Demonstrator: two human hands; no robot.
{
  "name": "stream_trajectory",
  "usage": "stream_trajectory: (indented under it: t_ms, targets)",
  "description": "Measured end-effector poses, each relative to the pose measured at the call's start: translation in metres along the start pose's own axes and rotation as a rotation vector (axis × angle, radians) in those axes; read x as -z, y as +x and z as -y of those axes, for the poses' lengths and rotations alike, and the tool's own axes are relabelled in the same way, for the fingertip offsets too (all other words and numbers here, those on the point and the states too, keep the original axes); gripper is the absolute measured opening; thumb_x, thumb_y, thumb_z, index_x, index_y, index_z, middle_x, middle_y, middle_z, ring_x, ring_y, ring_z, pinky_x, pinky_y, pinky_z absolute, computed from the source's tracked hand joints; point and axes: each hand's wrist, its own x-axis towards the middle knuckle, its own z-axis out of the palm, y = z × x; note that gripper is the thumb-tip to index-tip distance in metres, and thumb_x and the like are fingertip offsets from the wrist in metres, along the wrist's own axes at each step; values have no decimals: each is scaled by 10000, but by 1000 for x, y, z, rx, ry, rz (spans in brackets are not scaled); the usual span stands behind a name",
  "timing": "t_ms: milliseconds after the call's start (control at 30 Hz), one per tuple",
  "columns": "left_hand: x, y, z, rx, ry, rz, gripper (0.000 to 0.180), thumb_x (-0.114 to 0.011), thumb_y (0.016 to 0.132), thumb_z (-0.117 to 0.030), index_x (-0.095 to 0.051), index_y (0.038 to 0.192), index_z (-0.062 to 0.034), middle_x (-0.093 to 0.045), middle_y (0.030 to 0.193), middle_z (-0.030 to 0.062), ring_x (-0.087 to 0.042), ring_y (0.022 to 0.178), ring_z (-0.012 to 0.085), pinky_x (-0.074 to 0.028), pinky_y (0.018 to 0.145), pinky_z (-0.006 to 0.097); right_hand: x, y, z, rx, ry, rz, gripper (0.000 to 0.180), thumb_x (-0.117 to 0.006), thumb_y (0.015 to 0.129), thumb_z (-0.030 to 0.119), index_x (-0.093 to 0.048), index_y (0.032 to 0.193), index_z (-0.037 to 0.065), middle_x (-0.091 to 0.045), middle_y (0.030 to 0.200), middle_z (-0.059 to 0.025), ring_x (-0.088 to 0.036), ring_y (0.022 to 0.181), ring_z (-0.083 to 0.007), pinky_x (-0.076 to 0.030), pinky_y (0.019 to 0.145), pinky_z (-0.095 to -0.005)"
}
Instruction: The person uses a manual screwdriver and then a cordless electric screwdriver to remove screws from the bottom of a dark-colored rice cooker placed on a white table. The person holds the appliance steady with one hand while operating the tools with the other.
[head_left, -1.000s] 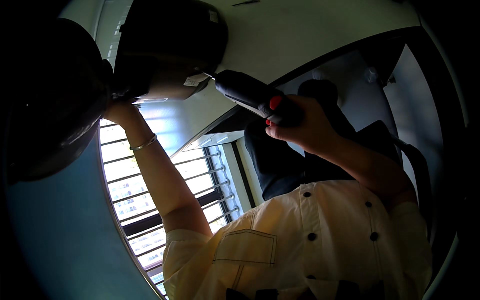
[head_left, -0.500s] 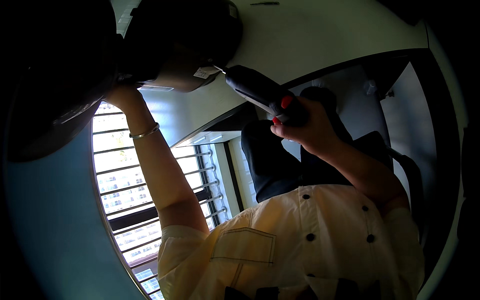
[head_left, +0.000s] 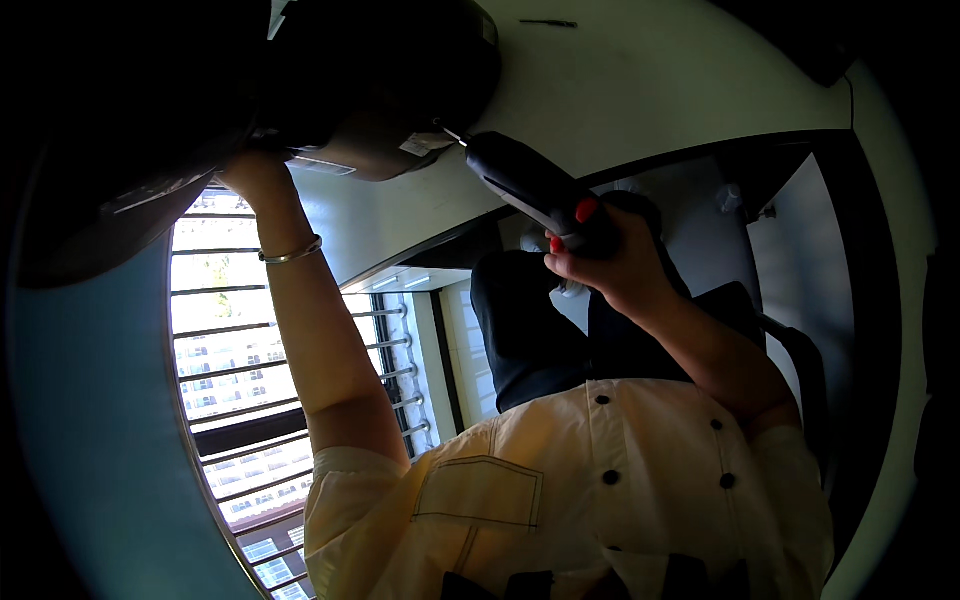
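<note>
Perhaps the driver (head_left: pixel 530 188) is risking a slip off the housing (head_left: pixel 385 95), should its slanted bit (head_left: pixel 454 134) be seating badly. It is pointing far-left from the right hand (head_left: pixel 625 262), whose fingers are wrapping it. The left hand (head_left: pixel 256 182) is meeting the housing's near-left edge, fingers hiding, state unclear.

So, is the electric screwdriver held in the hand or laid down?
Held: the right hand is closed around the electric screwdriver, its bit pointing toward the black appliance. Running or not: cannot tell.
</note>
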Motion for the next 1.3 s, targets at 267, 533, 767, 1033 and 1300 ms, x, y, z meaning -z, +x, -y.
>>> stream_trajectory:
  t_ms: [267,533,767,1033,1300]
  targets:
    - [45,31,36,-271,423,163,449,-589,809,-315,-435,1113,-23,-546,1093,48,-463,1079,191,-334,979,373,5,5,12,25,-114,13,254,-712,645,135,-593,833,13,-600,702,-60,-560,644,-136,-451,625,-268]
    - [45,19,38,-715,1344,77,440,-736,646,-223,-542,1004,-56,-572,1022,35,-498,1014,211,-380,913,360,8,10,15,374,-673,-116,281,-717,583,85,-585,826,38,-602,738,-106,-603,652,-241,-473,611,-304]
    - [26,12,28,-615,1076,5,340,-749,596,-187,-620,883,-58,-605,919,44,-564,875,236,-457,750,355,0,9,23,475,-849,-144,287,-741,561,156,-595,791,62,-591,713,-76,-600,623,-252,-480,558,-321]
    - [17,6,17,-1081,1467,-102,234,-709,596,-172,-648,799,-73,-633,756,55,-604,700,262,-475,651,368,1,10,45,693,-1281,-98,208,-686,609,157,-575,736,36,-559,665,-81,-557,554,-232,-464,487,-325]
    - [7,3,22,-756,1041,-135,21,-621,622,-67,-619,641,-58,-624,661,65,-585,574,250,-443,541,360,26,24,80,1162,-1971,149,209,-577,614,86,-600,793,-19,-543,722,-118,-522,663,-207,-465,569,-271]
